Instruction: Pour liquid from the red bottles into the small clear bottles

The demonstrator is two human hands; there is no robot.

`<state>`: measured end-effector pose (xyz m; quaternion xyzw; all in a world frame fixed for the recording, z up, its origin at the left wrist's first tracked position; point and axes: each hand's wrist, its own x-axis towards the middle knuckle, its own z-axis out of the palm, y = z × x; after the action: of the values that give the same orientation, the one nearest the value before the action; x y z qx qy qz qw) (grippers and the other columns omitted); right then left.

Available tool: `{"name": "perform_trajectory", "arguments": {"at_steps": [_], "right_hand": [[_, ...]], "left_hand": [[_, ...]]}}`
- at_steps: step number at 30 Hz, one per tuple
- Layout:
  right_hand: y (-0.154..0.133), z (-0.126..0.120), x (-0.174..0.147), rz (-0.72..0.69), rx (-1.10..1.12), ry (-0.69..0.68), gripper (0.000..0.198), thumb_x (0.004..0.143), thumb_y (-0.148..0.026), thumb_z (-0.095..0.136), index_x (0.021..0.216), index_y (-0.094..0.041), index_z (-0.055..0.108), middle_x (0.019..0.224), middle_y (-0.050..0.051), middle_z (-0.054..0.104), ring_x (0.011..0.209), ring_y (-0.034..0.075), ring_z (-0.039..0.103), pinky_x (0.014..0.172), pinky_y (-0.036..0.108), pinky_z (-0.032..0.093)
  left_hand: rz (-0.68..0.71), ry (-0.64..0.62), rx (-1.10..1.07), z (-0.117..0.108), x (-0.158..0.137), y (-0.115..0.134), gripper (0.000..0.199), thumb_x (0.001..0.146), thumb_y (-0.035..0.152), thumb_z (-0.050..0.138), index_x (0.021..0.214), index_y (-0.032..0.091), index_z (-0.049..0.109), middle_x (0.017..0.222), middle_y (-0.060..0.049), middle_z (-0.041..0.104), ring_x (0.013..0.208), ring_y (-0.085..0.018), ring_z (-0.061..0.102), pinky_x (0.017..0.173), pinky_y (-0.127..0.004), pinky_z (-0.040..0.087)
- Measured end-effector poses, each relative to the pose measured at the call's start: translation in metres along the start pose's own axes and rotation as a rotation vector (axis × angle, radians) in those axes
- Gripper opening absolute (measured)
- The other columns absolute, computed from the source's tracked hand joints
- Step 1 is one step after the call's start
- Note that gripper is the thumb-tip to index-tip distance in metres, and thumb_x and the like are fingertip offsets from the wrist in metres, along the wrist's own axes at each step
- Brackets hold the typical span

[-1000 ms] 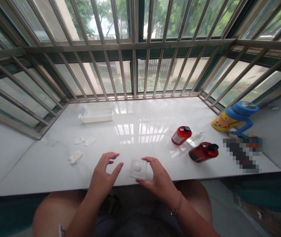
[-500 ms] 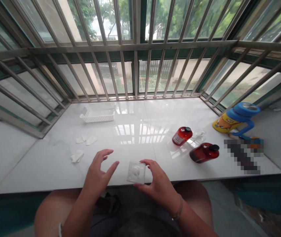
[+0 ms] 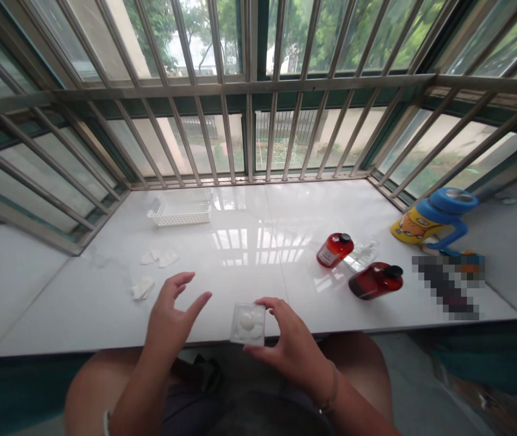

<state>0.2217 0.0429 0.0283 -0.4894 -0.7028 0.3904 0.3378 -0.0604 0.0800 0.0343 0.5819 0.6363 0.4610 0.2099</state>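
Note:
My right hand (image 3: 291,333) grips a small clear square box (image 3: 240,333) by its right side, thumb at the near edge and fingers at the far edge. A pale rounded shape shows in the middle of the box; I cannot tell its exact kind. The box is at the near edge of the white counter, tilted toward me. To its left, my left hand (image 3: 167,318) is held apart from it, thumb and fingers spread around nothing. Crumpled white pieces (image 3: 143,288), tissue-like, lie just beyond the left hand.
A white perforated basket (image 3: 181,217) stands at the back left of the counter (image 3: 240,272). On the right are two red bottles with black caps (image 3: 335,251), a clear item (image 3: 362,254) between them, and a yellow and blue flask (image 3: 431,218). Metal bars (image 3: 249,88) line the window.
My left hand has drawn a little to the left, away from the box. The box has shifted slightly left and toward me in my right hand, its tilt changed.

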Motion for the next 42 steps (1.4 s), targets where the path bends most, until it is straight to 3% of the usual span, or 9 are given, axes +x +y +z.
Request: {"name": "perform_trajectory", "arguments": {"at_steps": [4, 8, 10, 16, 20, 24, 29, 36, 42], "right_hand": [[-0.001, 0.004, -0.001, -0.003, 0.009, 0.000, 0.075, 0.072, -0.023, 0.094, 0.138, -0.027, 0.057, 0.134, 0.009, 0.067, 0.126, 0.029, 0.065, 0.111, 0.047, 0.054], [-0.004, 0.012, -0.003, -0.033, 0.019, -0.013, 0.076, 0.071, -0.024, 0.095, 0.137, -0.025, 0.057, 0.132, 0.008, 0.067, 0.123, 0.029, 0.066, 0.108, 0.046, 0.055], [-0.006, 0.012, -0.004, -0.045, 0.021, -0.016, 0.077, 0.071, -0.024, 0.095, 0.138, -0.025, 0.057, 0.132, 0.009, 0.067, 0.123, 0.029, 0.066, 0.108, 0.046, 0.055], [-0.006, 0.002, -0.005, -0.005, 0.016, -0.033, 0.077, 0.069, -0.024, 0.096, 0.136, -0.026, 0.058, 0.132, 0.008, 0.067, 0.124, 0.029, 0.066, 0.110, 0.047, 0.054], [-0.005, 0.007, -0.005, -0.018, 0.017, -0.032, 0.077, 0.069, -0.023, 0.096, 0.136, -0.026, 0.058, 0.132, 0.008, 0.067, 0.123, 0.030, 0.066, 0.109, 0.048, 0.054], [-0.008, 0.015, -0.007, -0.078, 0.023, -0.027, 0.074, 0.073, -0.026, 0.095, 0.138, -0.025, 0.057, 0.131, 0.009, 0.068, 0.121, 0.029, 0.067, 0.106, 0.046, 0.056], [-0.016, 0.010, -0.009, -0.111, 0.028, -0.079, 0.074, 0.072, -0.029, 0.096, 0.136, -0.026, 0.059, 0.131, 0.008, 0.070, 0.119, 0.027, 0.068, 0.104, 0.042, 0.057], [-0.022, -0.003, -0.012, -0.128, 0.104, -0.248, 0.076, 0.064, -0.044, 0.102, 0.130, -0.027, 0.067, 0.125, 0.005, 0.076, 0.113, 0.027, 0.073, 0.098, 0.038, 0.059], [-0.028, -0.009, -0.004, -0.181, 0.204, -0.346, 0.074, 0.069, -0.048, 0.098, 0.136, -0.033, 0.070, 0.129, 0.002, 0.077, 0.115, 0.027, 0.075, 0.103, 0.037, 0.059]], "left_hand": [[0.084, -0.207, -0.097, -0.006, -0.005, 0.008, 0.051, 0.087, 0.047, 0.086, 0.129, 0.027, 0.066, 0.140, -0.011, 0.067, 0.136, -0.032, 0.064, 0.117, -0.054, 0.054], [0.207, -0.458, -0.042, 0.000, -0.020, 0.036, 0.067, 0.069, 0.049, 0.099, 0.126, 0.030, 0.071, 0.150, -0.012, 0.062, 0.141, -0.036, 0.060, 0.119, -0.052, 0.052], [0.231, -0.436, -0.015, 0.002, -0.019, 0.039, 0.066, 0.068, 0.050, 0.100, 0.124, 0.030, 0.071, 0.149, -0.012, 0.063, 0.139, -0.035, 0.062, 0.118, -0.052, 0.053], [0.177, -0.051, 0.106, -0.020, 0.007, 0.007, 0.029, 0.093, 0.045, 0.080, 0.113, 0.027, 0.070, 0.131, -0.009, 0.069, 0.127, -0.030, 0.068, 0.114, -0.055, 0.053], [0.205, -0.341, 0.038, -0.026, 0.003, 0.016, 0.051, 0.082, 0.046, 0.091, 0.125, 0.028, 0.069, 0.145, -0.012, 0.064, 0.138, -0.033, 0.062, 0.118, -0.053, 0.051], [0.243, -0.585, -0.007, -0.012, -0.015, 0.045, 0.048, 0.069, 0.042, 0.100, 0.109, 0.028, 0.077, 0.153, -0.012, 0.059, 0.143, -0.036, 0.057, 0.120, -0.050, 0.050], [0.289, -0.708, -0.062, -0.005, -0.023, 0.060, 0.025, 0.079, 0.038, 0.095, 0.098, 0.029, 0.082, 0.157, -0.008, 0.057, 0.149, -0.034, 0.051, 0.125, -0.048, 0.045], [0.363, -0.976, -0.138, -0.019, -0.013, 0.067, 0.031, 0.079, 0.047, 0.094, 0.106, 0.034, 0.085, 0.156, -0.007, 0.060, 0.160, -0.036, 0.038, 0.131, -0.055, 0.037], [0.298, -1.029, -0.185, -0.020, -0.014, 0.078, 0.027, 0.076, 0.053, 0.093, 0.097, 0.037, 0.088, 0.142, -0.009, 0.070, 0.156, -0.039, 0.045, 0.129, -0.057, 0.040]]}}
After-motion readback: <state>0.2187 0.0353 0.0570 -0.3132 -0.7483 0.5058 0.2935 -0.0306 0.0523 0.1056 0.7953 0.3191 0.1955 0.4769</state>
